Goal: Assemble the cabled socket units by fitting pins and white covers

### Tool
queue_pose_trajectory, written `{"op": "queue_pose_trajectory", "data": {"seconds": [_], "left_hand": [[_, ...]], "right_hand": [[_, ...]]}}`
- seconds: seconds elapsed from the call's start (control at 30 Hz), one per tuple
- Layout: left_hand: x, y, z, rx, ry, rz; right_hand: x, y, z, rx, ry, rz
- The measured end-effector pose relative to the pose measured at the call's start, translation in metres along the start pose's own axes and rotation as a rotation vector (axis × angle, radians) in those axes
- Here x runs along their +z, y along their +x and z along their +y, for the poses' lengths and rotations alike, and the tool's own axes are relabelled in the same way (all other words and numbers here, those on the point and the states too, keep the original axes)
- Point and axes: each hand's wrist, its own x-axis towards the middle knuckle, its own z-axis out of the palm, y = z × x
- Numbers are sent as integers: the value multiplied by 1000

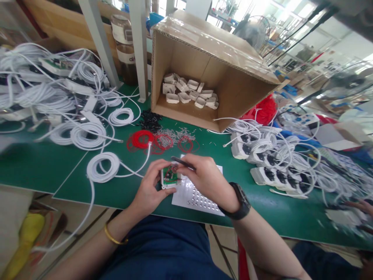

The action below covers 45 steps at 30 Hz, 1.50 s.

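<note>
Green counter (271,217) spreads beneath everything, with tangled white cables (60,97) heaped at far left. Next come a neat white coil (93,168) and a red wire bundle (136,139). At the middle, near the front edge, the left hand (151,186) pinches a white-cased circuit board (169,177) between thumb and fingers. The right hand's (204,175) grip closes around a slim dark tool (183,163) at the board, above a white sheet (182,197). Power strips (262,175) lie at right.

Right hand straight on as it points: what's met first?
Likely the circuit board held in the left hand; the right hand overlaps its edge in view, so any gap is unclear.
</note>
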Motion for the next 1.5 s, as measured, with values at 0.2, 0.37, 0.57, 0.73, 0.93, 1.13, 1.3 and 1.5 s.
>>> {"op": "queue_pose_trajectory", "data": {"seconds": [0.2, 0.37, 0.57, 0.73, 0.93, 1.13, 1.3, 1.5], "left_hand": [[-2, -1, 0, 40, 41, -26], [0, -5, 4, 31, 95, -48], [8, -8, 2, -83, -101, 34], [9, -8, -3, -84, -138, 51], [10, -7, 1, -78, -108, 48], [10, -8, 0, -77, -65, 45], [9, -8, 0, -91, -10, 35], [9, -10, -4, -78, -5, 39]], "right_hand": [[7, 14, 14, -70, 40, 34], [11, 28, 20, -14, 158, -54], [8, 29, 19, -25, 78, -79], [7, 30, 15, -136, -73, -155], [3, 34, 8, -129, -226, -210], [-1, 36, 7, -147, -306, -255], [-5, 36, 8, -187, -303, -270], [-2, 45, 6, -126, -304, -268]]}}
